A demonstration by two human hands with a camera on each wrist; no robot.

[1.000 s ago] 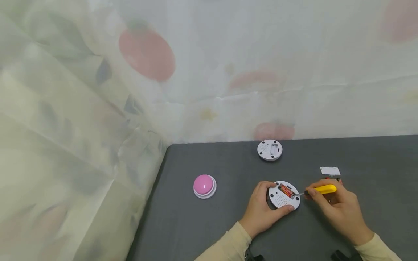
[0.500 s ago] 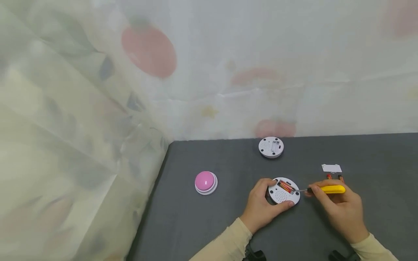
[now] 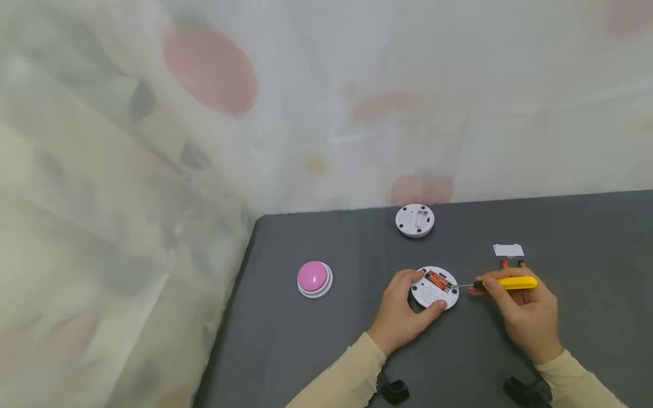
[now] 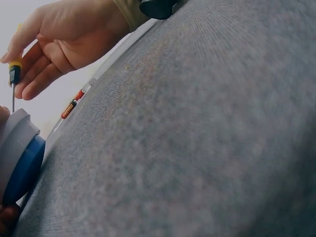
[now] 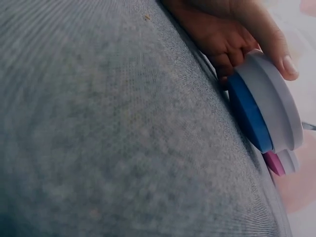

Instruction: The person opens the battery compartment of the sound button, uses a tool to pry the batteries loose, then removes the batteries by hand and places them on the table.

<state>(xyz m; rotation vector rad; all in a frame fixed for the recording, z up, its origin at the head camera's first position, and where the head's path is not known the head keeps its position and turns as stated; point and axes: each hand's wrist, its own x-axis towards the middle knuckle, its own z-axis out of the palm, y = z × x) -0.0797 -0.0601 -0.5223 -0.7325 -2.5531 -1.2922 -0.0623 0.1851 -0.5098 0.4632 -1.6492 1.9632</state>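
Observation:
My left hand [image 3: 403, 317] grips a round white push button [image 3: 427, 294] turned upside down, thumb on the near edge and fingers on the far left. Its blue dome [image 5: 249, 113] faces the table in the right wrist view. Red-and-black batteries [image 3: 439, 281] lie in its uncovered battery compartment. In my right hand [image 3: 533, 320] is a yellow-handled screwdriver [image 3: 517, 283], pinched near the dark collar. The metal shaft points left, and its tip is at the compartment's right end. Whether the tip touches a battery is too small to tell.
A second upturned white button [image 3: 410, 222], its compartment uncovered, lies at the back. A pink push button [image 3: 312, 276] stands upright at left. Beyond my right hand are a white battery cover [image 3: 508, 250] and loose batteries [image 4: 69, 109], partly hidden in the head view.
The screwdriver handle and right hand have shifted slightly right, away from the push button, while the tip stays at the compartment's end. My left hand keeps its hold. The head view has shifted slightly.

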